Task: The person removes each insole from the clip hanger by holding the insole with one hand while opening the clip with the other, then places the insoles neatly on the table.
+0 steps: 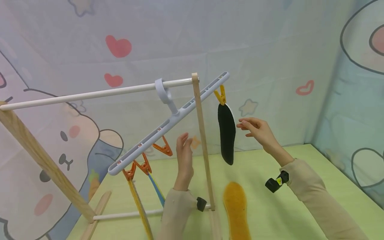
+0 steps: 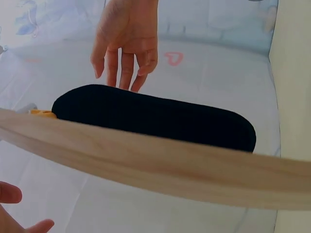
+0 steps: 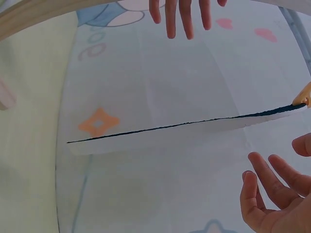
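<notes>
The pale green tabletop [image 1: 270, 216] carries a wooden drying rack [image 1: 203, 143] with a white rail. On the rail hangs a grey clothes hanger [image 1: 170, 122], its bar slanting from 8 o'clock up to 2 in the head view. A mustard insole [image 1: 237, 210] lies on the tabletop, its long axis running roughly 12 to 6. Above it, a black insole [image 1: 227, 135] hangs lengthwise below the hanger's 2 o'clock end, its lower tip pointing between 5 and 6. The left wrist view shows its broad dark face, partly behind the rack's post; the right wrist view catches it nearly edge-on and shows a white side, only a sliver in the head view. The right hand [image 1: 258, 131], fingers apart and loosely bent, hovers near it at 3 o'clock; the left hand [image 1: 184, 160], fingers spread, is at 8 o'clock from it. A yellow clip [image 1: 221, 96] bites its upper end.
</notes>
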Tool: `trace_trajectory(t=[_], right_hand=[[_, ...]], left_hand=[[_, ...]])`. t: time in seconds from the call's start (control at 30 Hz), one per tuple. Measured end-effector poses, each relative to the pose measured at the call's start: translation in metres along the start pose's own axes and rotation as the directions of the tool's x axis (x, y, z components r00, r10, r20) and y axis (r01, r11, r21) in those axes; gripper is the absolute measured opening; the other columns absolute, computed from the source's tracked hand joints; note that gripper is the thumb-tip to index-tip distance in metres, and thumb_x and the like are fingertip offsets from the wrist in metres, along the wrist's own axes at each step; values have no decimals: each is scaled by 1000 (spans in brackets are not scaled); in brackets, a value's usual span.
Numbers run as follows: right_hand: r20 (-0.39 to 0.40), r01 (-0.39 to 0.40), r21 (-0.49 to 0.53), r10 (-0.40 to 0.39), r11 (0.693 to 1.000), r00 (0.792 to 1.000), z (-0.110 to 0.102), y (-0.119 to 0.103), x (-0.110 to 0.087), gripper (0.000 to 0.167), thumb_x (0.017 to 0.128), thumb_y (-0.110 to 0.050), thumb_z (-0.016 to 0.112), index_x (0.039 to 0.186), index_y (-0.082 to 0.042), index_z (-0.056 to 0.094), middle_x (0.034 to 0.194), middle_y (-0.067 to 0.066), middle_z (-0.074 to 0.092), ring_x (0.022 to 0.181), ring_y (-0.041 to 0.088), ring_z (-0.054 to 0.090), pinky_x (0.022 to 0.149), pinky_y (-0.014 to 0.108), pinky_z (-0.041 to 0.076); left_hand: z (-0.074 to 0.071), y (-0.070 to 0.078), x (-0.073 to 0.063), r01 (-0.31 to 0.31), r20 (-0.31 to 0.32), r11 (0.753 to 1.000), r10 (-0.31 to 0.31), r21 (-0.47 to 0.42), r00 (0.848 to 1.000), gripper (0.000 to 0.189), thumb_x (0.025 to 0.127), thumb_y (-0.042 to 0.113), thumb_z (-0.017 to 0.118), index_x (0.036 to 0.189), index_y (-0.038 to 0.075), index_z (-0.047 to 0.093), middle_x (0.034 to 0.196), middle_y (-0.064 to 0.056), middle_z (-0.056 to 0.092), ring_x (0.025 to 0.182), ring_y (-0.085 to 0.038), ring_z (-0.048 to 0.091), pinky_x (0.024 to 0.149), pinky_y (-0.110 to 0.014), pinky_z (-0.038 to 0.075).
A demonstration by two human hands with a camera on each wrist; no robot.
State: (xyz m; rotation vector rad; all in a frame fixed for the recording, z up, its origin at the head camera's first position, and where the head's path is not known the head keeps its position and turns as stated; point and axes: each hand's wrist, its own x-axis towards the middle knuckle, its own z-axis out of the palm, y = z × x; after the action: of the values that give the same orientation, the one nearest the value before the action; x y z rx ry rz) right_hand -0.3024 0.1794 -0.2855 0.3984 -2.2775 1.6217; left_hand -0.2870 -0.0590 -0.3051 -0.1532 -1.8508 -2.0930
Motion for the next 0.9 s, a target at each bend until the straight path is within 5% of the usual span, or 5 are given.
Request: trace_trajectory(t=[0.17,0.43,0.9], right_hand=[[-6,-1,-7,1,1000,1000,1,0,1,44,91,-34,48,119,-1,53,94,-15,64,84,-3,56,72,19,50],[-15,-16,-14,15,1000,1000,2,-2,2,45,91,-34,48,122,-1,51,102,-6,60,86,-3,56,71,18,49],[-53,-25,23,26,999,998,0,-13,2,52,91,-40,45,122,1,49,90,-16,54,92,9,48,70,16,49]], left_hand=[[-4,-4,9,18,46,1000,-18,-3,999,32,89,18,45,117,4,49,123,-11,49,97,-15,43,73,-27,35],[-6,-4,21,22,186,1000,-19,-13,982,37,88,23,47,119,3,50,129,-12,47,119,-24,41,94,-52,35],[-1,2,23,-1,317,999,16,-45,948,36,89,28,46,118,7,52,125,-13,52,119,-28,47,96,-52,35]])
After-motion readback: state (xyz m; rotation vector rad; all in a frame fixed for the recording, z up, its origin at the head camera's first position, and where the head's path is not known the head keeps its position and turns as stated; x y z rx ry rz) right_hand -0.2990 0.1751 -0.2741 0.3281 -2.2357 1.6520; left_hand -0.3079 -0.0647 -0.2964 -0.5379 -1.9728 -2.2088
